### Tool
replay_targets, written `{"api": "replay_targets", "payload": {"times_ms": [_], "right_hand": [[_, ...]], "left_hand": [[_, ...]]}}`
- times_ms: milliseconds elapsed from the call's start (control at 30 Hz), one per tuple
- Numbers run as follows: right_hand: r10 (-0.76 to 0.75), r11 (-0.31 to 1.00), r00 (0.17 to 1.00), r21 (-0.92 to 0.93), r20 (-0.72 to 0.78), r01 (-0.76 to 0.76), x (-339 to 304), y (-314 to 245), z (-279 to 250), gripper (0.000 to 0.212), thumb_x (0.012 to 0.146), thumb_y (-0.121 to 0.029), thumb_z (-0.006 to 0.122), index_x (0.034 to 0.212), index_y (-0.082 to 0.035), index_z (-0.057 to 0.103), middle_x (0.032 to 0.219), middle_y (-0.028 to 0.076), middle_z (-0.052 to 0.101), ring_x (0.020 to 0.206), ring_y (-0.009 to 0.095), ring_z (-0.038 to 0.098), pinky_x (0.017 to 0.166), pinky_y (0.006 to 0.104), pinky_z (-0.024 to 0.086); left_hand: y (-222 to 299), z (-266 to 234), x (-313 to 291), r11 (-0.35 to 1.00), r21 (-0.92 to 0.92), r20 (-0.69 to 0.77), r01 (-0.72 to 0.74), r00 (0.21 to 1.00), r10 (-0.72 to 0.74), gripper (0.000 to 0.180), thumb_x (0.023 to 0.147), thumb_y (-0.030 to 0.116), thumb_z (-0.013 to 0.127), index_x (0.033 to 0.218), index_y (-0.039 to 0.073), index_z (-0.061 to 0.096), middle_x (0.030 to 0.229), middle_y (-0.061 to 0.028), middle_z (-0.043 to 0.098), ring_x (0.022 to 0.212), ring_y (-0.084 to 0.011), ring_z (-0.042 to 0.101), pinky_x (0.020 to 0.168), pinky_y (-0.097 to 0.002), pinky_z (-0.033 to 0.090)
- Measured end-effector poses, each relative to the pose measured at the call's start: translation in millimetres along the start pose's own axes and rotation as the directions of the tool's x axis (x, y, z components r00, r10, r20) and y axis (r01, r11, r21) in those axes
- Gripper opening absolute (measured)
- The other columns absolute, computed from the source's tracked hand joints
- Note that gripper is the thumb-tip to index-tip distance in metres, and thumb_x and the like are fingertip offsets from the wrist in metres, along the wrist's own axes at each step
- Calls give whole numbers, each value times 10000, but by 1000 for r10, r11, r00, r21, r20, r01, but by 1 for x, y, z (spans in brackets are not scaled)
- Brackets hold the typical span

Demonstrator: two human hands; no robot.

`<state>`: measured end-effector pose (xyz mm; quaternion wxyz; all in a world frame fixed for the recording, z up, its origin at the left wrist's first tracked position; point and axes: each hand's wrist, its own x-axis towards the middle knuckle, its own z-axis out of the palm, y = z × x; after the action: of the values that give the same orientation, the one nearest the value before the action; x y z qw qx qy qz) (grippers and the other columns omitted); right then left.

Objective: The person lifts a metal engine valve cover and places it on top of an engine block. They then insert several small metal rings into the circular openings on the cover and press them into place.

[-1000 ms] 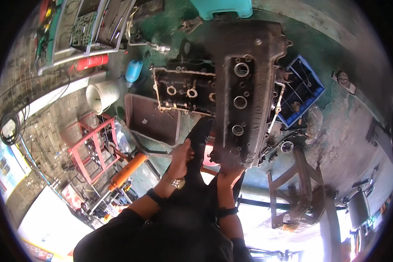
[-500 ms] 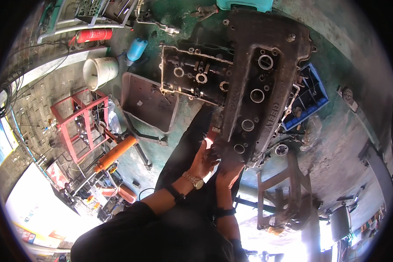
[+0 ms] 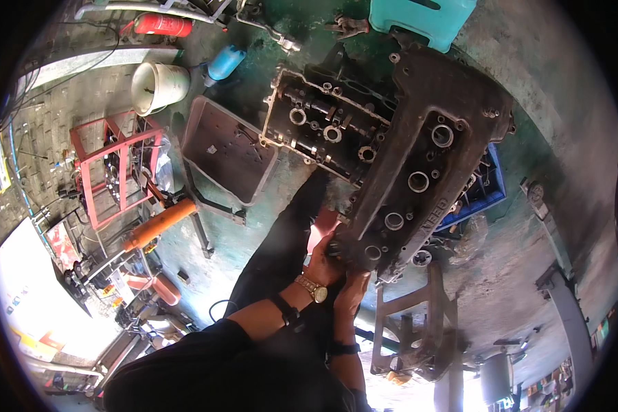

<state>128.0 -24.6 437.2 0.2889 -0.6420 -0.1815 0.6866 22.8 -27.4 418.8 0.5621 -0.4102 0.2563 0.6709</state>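
Observation:
A large black valve cover [image 3: 453, 86] with round holes along its middle slants across the view, its near end close to my body. My left hand [image 3: 325, 264] has its fingers curled at the left side of that near end; its fingertips are dark and partly blurred. Beneath the same end, my right hand [image 3: 351, 292] grips from below, most of its fingers hidden by the cover. Beyond the cover's left side lies an open cylinder head [image 3: 316, 123] with camshafts and bearing caps showing. The cover hides the head's right part.
A brown tray [image 3: 192, 141] lies left of the cylinder head, near a white bucket [image 3: 161, 89] and a blue bottle [image 3: 225, 63]. A turquoise stool [image 3: 419, 20] stands at the far side. Right are a blue parts crate [image 3: 491, 192] and a grey metal stand [image 3: 429, 309].
The whole view has turned and shifted, so the cover and cylinder head appear further right and more slanted. Both hands keep hold of the cover's near end.

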Motion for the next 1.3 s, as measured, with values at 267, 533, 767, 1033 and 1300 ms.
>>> {"api": "replay_targets", "payload": {"times_ms": [267, 533, 767, 1033, 1300], "right_hand": [[71, 299, 993, -948, -90, -107, 5, -127, -145, 266, 964, -127, 662, 1192, 10, 676, 967, 69, 716, 843, 141, 663, 724, 299, 545], [-571, 574, 789, -576, 229, 583, 187, -365, -9, 375, 1020, -229, 592, 1249, 66, 628, 1108, 124, 704, 965, 177, 671, 852, 280, 533], [-467, 65, 667, -730, 581, 681, 279, -422, 140, 401, 1000, -328, 644, 1209, 13, 665, 1040, 79, 707, 916, 138, 629, 873, 287, 479], [-57, 39, 824, -824, 563, 565, 335, -420, 200, 561, 1005, -492, 585, 1209, 21, 688, 1011, 66, 700, 965, 153, 607, 895, 291, 461], [-93, 33, 868, -870, 487, 492, 335, -410, 200, 706, 966, -581, 581, 1200, 79, 671, 1092, 180, 710, 1029, 216, 635, 942, 345, 464]], "left_hand": [[-3, 9, -5, 947, 307, -115, -96, 984, 137, 362, 1024, 408, 489, 1201, 132, 641, 1203, -64, 679, 1165, -258, 607, 1074, -541, 421], [-4, 13, -2, 996, 75, -135, -48, 989, 58, 345, 994, 430, 498, 1128, 161, 667, 1120, -59, 697, 1104, -267, 623, 960, -577, 489], [-3, 19, -1, 1000, 11, -236, -4, 972, 7, 396, 1029, 457, 453, 1245, 173, 626, 1200, -84, 676, 1128, -298, 632, 986, -619, 466], [1, 16, -2, 996, 11, -172, 84, 982, -81, 498, 1031, 515, 434, 1318, 138, 587, 1282, -121, 643, 1234, -336, 596, 1015, -657, 448], [12, 23, -2, 998, 67, -104, 19, 994, -12, 485, 1030, 534, 427, 1316, 179, 592, 1222, -33, 682, 1128, -226, 649, 974, -518, 487]]}}
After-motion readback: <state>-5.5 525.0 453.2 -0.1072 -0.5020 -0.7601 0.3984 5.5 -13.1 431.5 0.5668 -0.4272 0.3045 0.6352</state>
